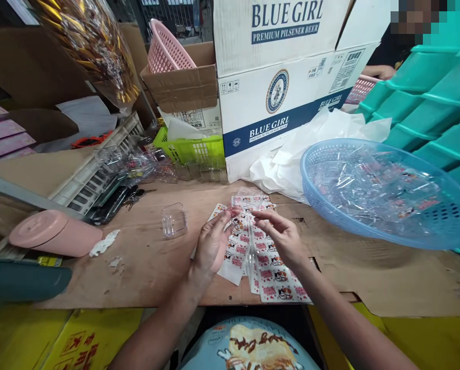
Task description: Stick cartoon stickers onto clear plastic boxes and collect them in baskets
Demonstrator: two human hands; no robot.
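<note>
My left hand is closed, thumb and fingers pinching a small clear plastic piece with a pinkish print; its full outline is lost against the sheets behind. My right hand hovers close by on the right, its thumb and index finger curved and slightly apart, with nothing discernible between them. Beneath both hands lie several overlapping sticker sheets printed with cartoon cats and pink lettering. To the left on the wooden table stands a clear plastic case.
A blue basket of clear wrapped pieces stands at the right, before stacked teal bins. A white beer carton rises behind, with a green basket beside it. A pink cup lies left. Another person's hand shows at back right.
</note>
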